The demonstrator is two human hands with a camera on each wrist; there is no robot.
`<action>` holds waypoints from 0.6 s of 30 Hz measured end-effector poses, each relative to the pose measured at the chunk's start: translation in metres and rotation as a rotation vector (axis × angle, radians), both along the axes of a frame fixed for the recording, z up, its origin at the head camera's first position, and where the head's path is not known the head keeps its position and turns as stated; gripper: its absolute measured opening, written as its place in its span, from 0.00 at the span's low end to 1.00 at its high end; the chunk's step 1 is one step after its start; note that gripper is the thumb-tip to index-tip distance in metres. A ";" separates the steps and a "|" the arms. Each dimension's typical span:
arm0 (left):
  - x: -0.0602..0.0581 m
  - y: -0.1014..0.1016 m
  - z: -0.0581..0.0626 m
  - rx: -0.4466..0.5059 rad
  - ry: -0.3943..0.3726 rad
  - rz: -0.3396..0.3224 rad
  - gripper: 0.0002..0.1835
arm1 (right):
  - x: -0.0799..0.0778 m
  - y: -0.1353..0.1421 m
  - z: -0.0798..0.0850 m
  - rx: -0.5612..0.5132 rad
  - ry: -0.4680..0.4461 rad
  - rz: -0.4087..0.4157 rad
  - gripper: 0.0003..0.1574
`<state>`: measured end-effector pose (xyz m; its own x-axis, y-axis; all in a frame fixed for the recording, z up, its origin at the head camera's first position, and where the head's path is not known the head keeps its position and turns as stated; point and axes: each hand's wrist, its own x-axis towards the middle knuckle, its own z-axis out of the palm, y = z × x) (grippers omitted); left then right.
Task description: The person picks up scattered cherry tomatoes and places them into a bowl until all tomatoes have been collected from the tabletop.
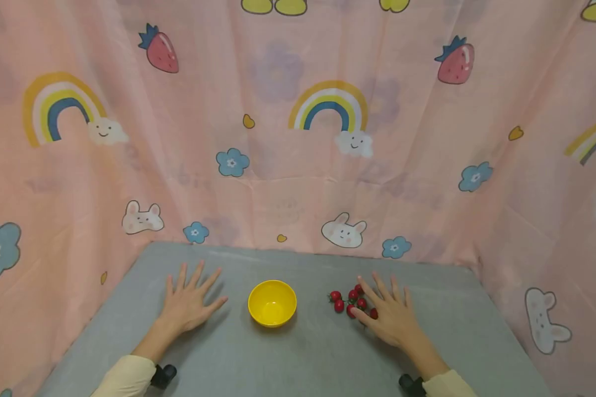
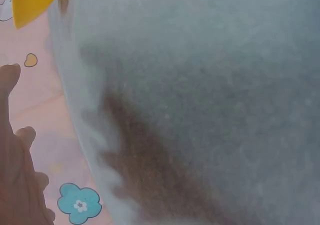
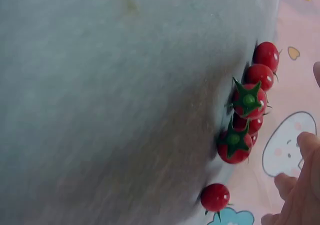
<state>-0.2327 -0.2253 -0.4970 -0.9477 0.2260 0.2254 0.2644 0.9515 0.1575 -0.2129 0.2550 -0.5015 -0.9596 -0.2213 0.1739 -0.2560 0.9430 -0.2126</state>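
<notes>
My left hand (image 1: 187, 305) is spread with straight fingers above the table, left of a yellow bowl (image 1: 272, 303); it holds nothing. The bowl stands upright with nothing inside it. On the other side, my right hand (image 1: 389, 314) is also spread, hovering over a loose cluster of cherry tomatoes (image 1: 339, 306) and hiding part of it. Red with green star-shaped stems, several cherry tomatoes (image 3: 249, 101) lie close together in the right wrist view, one (image 3: 215, 197) a little apart. Only the edge of the left hand (image 2: 20, 170) shows in the left wrist view.
A grey cloth-like surface covers the table (image 1: 308, 358). Behind it and along both sides hangs a pink curtain (image 1: 298, 182) printed with rainbows, rabbits, flowers and strawberries. Dark cameras (image 1: 164, 376) are strapped at both wrists, by the cream sleeves (image 1: 126, 377).
</notes>
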 end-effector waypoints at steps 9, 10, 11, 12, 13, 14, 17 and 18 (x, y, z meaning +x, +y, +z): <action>0.007 -0.007 0.004 0.067 -0.028 -0.079 0.40 | 0.011 0.021 0.003 -0.059 0.013 0.071 0.47; 0.008 -0.008 0.003 0.061 -0.027 -0.083 0.40 | 0.012 0.025 0.004 -0.059 0.006 0.073 0.47; 0.008 -0.009 0.004 0.055 -0.028 -0.085 0.40 | 0.013 0.028 0.005 -0.056 0.004 0.072 0.46; 0.009 -0.011 0.004 0.048 -0.032 -0.087 0.40 | 0.015 0.031 0.006 -0.052 0.002 0.069 0.46; 0.009 -0.012 0.004 0.047 -0.034 -0.089 0.40 | 0.015 0.035 0.006 -0.044 0.001 0.066 0.46; 0.009 -0.012 0.005 0.045 -0.033 -0.092 0.40 | 0.015 0.038 0.007 -0.038 -0.003 0.062 0.46; 0.009 -0.012 0.009 0.076 -0.061 -0.104 0.39 | 0.016 0.049 0.010 -0.044 0.005 0.079 0.46; 0.009 -0.011 0.010 0.111 -0.084 -0.113 0.39 | 0.015 0.053 0.010 -0.062 0.004 0.091 0.46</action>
<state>-0.2237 -0.2361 -0.4867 -0.9344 0.3099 0.1757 0.3498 0.8920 0.2864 -0.1974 0.3081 -0.4914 -0.9352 -0.2965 0.1935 -0.3412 0.9006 -0.2692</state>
